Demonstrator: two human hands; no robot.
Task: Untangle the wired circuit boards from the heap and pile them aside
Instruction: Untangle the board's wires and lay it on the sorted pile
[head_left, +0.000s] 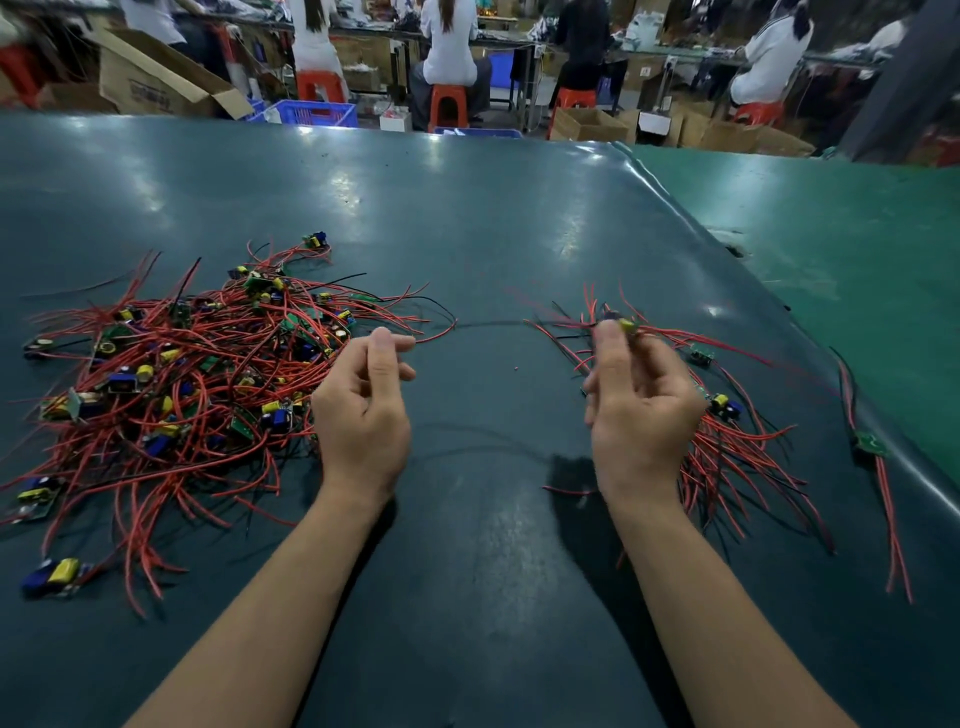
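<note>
My right hand (636, 400), right of centre in the frame, pinches a wired circuit board (623, 325) between thumb and fingertips, its red leads fanning out above the sorted pile (737, 447) lying just behind and right of that hand. My left hand (363, 400), centre-left, has its fingers curled; I cannot tell whether it holds a thin black wire (488, 323) strung between the two sides. The tangled heap (171, 374) fills the left of the frame on the dark green table (467, 208). One stray board (870, 444) lies at the far right edge.
</note>
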